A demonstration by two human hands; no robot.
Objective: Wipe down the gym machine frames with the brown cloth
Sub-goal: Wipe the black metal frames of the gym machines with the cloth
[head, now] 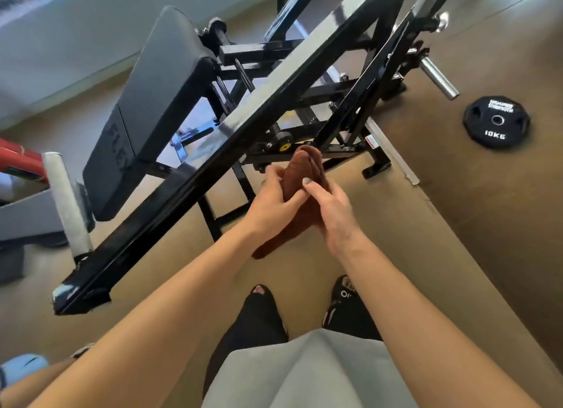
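Currently, brown cloth [304,176]: soft terry-like fabric, folded lengthwise, held off the machine btwn both hands, left hand [271,203] curled round one side, right hand [332,212] pinching it w/ thumb on top; prob. refolding, no wipe contact at present. Frame beam [274,112], glossy black square steel tube, just beside cloth; whether wiped, can't tell. Beyond: grey padded bench [158,103], matte; 10KG plate [496,122] on brown floor [472,225], well apart.

Bright, even daylight fills the gym; glare streaks the glossy black steel frame beam [274,103] and blue-white reflections pool beneath it. Wide-angle distortion bends the edges, the upper left corner smears into blur, and shadows stay soft.
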